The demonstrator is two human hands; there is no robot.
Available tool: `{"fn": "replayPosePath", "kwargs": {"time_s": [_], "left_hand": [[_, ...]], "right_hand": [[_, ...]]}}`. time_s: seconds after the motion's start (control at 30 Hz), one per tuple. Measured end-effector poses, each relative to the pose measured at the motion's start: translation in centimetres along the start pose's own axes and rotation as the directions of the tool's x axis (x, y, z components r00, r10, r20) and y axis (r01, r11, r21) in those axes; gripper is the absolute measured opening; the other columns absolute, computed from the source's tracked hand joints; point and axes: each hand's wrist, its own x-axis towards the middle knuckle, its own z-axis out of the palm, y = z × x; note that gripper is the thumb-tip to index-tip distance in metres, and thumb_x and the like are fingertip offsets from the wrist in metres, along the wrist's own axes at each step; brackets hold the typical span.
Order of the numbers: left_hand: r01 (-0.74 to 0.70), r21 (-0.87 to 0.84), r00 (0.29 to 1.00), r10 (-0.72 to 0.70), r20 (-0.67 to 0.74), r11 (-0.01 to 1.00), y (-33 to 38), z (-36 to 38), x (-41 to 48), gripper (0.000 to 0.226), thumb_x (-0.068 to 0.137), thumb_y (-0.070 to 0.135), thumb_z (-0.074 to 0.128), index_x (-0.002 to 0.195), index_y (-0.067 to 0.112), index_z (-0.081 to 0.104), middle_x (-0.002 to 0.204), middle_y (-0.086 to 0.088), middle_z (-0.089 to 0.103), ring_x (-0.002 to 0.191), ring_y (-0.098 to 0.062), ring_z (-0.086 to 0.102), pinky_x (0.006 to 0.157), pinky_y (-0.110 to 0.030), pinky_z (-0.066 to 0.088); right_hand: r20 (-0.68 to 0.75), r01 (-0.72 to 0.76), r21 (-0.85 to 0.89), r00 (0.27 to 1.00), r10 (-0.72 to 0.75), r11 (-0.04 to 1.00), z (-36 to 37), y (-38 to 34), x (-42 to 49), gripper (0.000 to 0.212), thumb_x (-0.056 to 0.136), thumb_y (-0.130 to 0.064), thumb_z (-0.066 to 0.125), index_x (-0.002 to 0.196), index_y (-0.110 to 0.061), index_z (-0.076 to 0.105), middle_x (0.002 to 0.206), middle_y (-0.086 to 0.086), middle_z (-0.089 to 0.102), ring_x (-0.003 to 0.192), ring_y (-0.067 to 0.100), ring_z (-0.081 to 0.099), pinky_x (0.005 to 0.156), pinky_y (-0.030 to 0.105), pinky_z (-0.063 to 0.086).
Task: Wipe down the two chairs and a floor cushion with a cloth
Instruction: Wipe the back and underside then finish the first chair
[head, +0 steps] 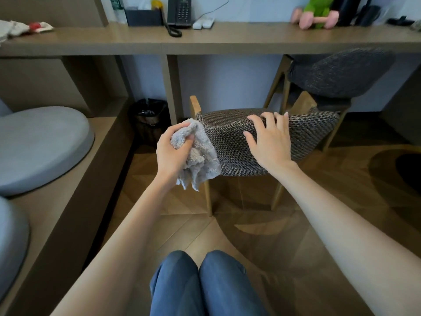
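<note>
The left hand has its fingers clamped round the bunched grey cloth, against the left edge of the near chair, whose woven back the right hand steadies, fingers spread. Wadded so, the cloth may skip patches; a hard push could skid the chair towards the second chair

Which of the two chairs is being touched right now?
The nearer brown woven chair: the right hand rests on its back. The darker chair by the desk stands untouched.
</note>
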Motion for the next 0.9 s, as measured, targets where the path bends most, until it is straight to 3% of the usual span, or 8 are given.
{"fn": "replayPosePath", "kwargs": {"time_s": [0.07,0.27,0.43,0.53,0.6,0.67,0.77,0.9], "left_hand": [[-0.003,-0.001,1.000,0.003,0.013,1.000,-1.0,0.6,1.4,0.024,0.087,0.016,0.067,0.102,0.035,0.064,0.113,0.012,0.065,0.111,-0.012,0.058,0.099,-0.042,0.047],[0.040,0.042,0.996,-0.043,0.079,0.998,-4.5,3.4,10.8,0.023,0.088,0.014,0.066,0.109,0.022,0.065,0.111,0.012,0.064,0.107,-0.005,0.059,0.098,-0.034,0.048],[0.187,0.023,0.978,-0.188,0.087,0.982,-4.4,3.8,15.2,0.023,0.088,0.015,0.066,0.108,0.025,0.064,0.106,0.018,0.062,0.100,0.003,0.060,0.088,-0.018,0.051],[0.298,0.066,0.947,-0.303,0.108,0.952,-2.3,3.0,15.4,0.023,0.089,0.018,0.066,0.110,0.026,0.062,0.107,0.016,0.062,0.101,0.000,0.059,0.084,-0.017,0.050],[0.362,0.089,0.920,-0.371,0.126,0.928,0.1,2.5,15.6,0.023,0.089,0.020,0.065,0.110,0.028,0.062,0.106,0.019,0.060,0.100,0.001,0.058,0.083,-0.014,0.048],[0.421,0.115,0.888,-0.435,0.151,0.900,2.8,2.2,15.9,0.024,0.090,0.022,0.064,0.113,0.027,0.058,0.108,0.015,0.059,0.099,0.000,0.057,0.080,-0.014,0.048],[0.564,0.090,0.798,-0.570,0.198,0.821,6.3,2.2,16.4,0.028,0.092,0.027,0.062,0.115,0.019,0.049,0.107,0.005,0.056,0.092,-0.003,0.059,0.067,-0.012,0.050],[0.640,0.077,0.712,-0.627,0.315,0.765,8.4,2.6,17.3,0.018,0.095,0.033,0.055,0.105,0.018,0.049,0.099,0.003,0.056,0.087,-0.006,0.059,0.069,-0.015,0.051]], "right_hand": [[-0.042,-0.023,-0.026,0.999,0.022,0.999,0.8,-0.3,1.2,0.040,0.100,-0.042,0.039,0.126,-0.018,0.058,0.128,0.011,0.056,0.124,0.033,0.044,0.116,0.048,0.016],[-0.009,-0.030,-0.206,1.000,0.029,0.978,3.1,-1.6,6.6,0.052,0.100,-0.041,0.032,0.097,-0.010,0.074,0.090,0.009,0.072,0.099,0.030,0.058,0.084,0.041,0.041],[0.248,-0.041,-0.175,0.965,0.085,0.984,2.6,-2.1,9.1,0.043,0.096,-0.040,0.039,0.087,-0.014,0.072,0.080,0.005,0.069,0.077,0.024,0.063,0.061,0.032,0.041],[0.475,-0.160,-0.081,0.861,0.179,0.984,1.6,-1.3,10.8,0.040,0.099,-0.041,0.038,0.099,-0.017,0.070,0.089,0.005,0.069,0.083,0.026,0.064,0.062,0.031,0.043],[0.716,-0.307,0.024,0.669,0.198,0.951,0.2,-0.5,12.8,0.040,0.101,-0.042,0.035,0.111,-0.018,0.065,0.100,0.005,0.068,0.094,0.027,0.063,0.073,0.034,0.048],[0.868,-0.542,0.228,0.490,0.083,0.809,-1.9,-0.7,14.7,0.038,0.102,-0.045,0.035,0.122,-0.022,0.058,0.115,0.001,0.063,0.106,0.022,0.058,0.090,0.037,0.047],[0.873,-0.761,0.463,0.480,-0.086,0.455,-4.6,-2.6,17.0,0.045,0.099,-0.046,0.043,0.141,-0.028,0.042,0.132,-0.006,0.051,0.120,0.013,0.050,0.102,0.039,0.042],[0.885,-0.895,0.443,0.429,-0.183,0.045,-5.8,-4.9,19.3,0.048,0.092,-0.040,0.059,0.137,-0.025,0.048,0.125,-0.007,0.061,0.112,0.011,0.059,0.097,0.034,0.046]]}}
